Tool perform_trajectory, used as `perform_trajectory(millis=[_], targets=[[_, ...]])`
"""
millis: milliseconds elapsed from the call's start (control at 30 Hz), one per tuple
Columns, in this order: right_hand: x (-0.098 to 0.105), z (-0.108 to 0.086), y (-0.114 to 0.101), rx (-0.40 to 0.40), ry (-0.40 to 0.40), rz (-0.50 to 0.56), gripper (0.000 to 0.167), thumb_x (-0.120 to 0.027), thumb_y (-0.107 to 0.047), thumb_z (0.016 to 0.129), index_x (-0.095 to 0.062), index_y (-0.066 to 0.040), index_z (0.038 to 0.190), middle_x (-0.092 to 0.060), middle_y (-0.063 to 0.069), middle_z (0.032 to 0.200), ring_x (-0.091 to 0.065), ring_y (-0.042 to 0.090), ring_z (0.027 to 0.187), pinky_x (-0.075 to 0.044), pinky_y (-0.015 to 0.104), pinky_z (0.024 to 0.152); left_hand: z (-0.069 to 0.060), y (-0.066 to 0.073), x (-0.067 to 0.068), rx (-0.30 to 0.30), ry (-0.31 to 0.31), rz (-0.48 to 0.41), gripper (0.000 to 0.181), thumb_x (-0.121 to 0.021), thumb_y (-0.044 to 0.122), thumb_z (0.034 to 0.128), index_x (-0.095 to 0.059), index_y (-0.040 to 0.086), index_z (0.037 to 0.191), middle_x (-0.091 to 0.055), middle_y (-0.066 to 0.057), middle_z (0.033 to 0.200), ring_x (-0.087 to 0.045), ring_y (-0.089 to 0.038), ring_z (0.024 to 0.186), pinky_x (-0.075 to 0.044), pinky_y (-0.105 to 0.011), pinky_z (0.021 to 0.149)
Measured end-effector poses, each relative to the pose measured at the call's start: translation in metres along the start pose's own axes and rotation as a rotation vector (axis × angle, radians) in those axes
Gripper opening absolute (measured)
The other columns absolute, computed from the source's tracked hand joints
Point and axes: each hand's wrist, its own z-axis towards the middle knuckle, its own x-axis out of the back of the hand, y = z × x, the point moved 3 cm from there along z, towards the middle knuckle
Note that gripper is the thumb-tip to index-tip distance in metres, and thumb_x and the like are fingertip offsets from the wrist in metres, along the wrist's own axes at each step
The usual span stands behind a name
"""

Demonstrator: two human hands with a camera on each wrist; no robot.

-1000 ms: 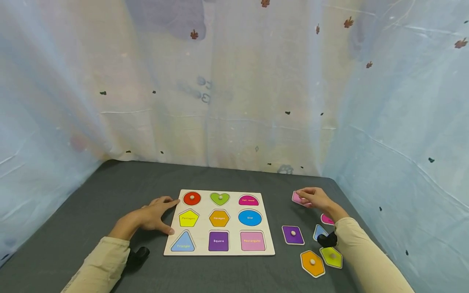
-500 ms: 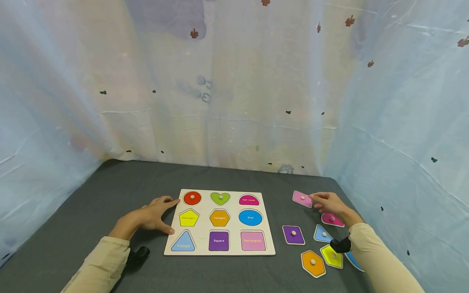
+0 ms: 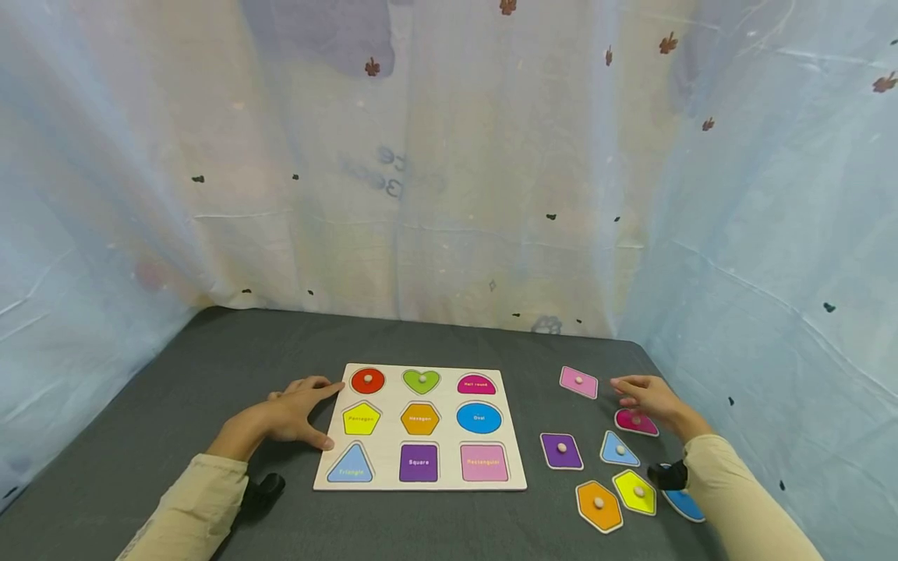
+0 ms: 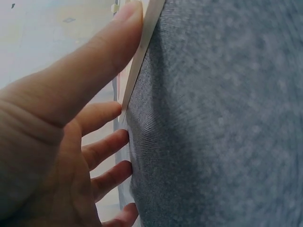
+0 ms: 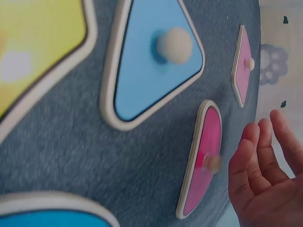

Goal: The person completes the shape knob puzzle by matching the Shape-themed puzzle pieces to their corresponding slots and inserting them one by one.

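I see a table (image 3: 435,523) covered in dark grey cloth, with a pale, creased sheet (image 3: 449,257) hanging like a wall behind its far edge. Bluer sheeting (image 3: 772,273) rises past the right edge, and more past the left. Brown leaves (image 3: 372,67) dot the drapery higher up; just above the far edge, toward its right corner, shows a grey paw print (image 3: 546,324). The light is soft.
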Motion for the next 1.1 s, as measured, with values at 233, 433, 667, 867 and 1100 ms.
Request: perform_trajectory(millis=[233,433,667,867,1100], targets=[[0.006,-0.005,0.008,-0.001,-0.018,-0.029,0.060,-0.049,-0.034,0.107,-0.045,0.015,0.143,-0.047,0.038,0.144,-0.063,0.038,0.111,-0.059,0.035,0.086,0.000,0.001,0.000,0.010,0.006,-0.014,0.108,-0.090,0.044,0.0712,-0.036,0.010,0.157,-0.036,-0.025,0.153,-0.033,-0.051,0.137,-0.029,-0.075,0.100],[0.012,-0.008,0.019,-0.018,-0.042,-0.055,0.054,-0.056,-0.030,0.105,-0.051,0.011,0.140,-0.060,0.031,0.134,-0.059,0.019,0.099,-0.053,0.028,0.078,0.000,-0.003,-0.002,0.006,0.000,-0.040,0.111,-0.088,0.052,0.0706,-0.034,0.012,0.158,-0.034,-0.025,0.154,-0.030,-0.053,0.139,-0.022,-0.082,0.104],[0.014,-0.010,0.030,-0.037,-0.074,-0.038,0.051,-0.058,-0.026,0.103,-0.052,0.010,0.139,-0.068,0.014,0.111,-0.056,0.017,0.092,-0.050,0.028,0.072,0.000,-0.001,0.000,0.016,-0.008,-0.038,0.111,-0.090,0.048,0.0709,-0.033,0.010,0.158,-0.033,-0.026,0.153,-0.029,-0.054,0.138,-0.020,-0.087,0.102],[0.012,-0.010,0.035,-0.032,-0.088,-0.019,0.048,-0.058,-0.020,0.103,-0.052,0.012,0.138,-0.069,0.010,0.110,-0.057,0.014,0.089,-0.054,0.026,0.073,-0.001,0.002,0.000,0.022,-0.004,-0.027,0.108,-0.091,0.042,0.0719,-0.034,0.009,0.158,-0.034,-0.026,0.152,-0.030,-0.053,0.137,-0.022,-0.086,0.102],[0.013,-0.010,0.037,-0.058,-0.079,-0.045,0.047,-0.062,-0.020,0.101,-0.055,0.010,0.136,-0.067,0.022,0.123,-0.060,0.018,0.093,-0.055,0.028,0.077,-0.001,0.002,0.000,0.029,-0.004,-0.036,0.108,-0.091,0.041,0.0716,-0.034,0.008,0.158,-0.033,-0.026,0.153,-0.029,-0.053,0.138,-0.021,-0.086,0.102]])
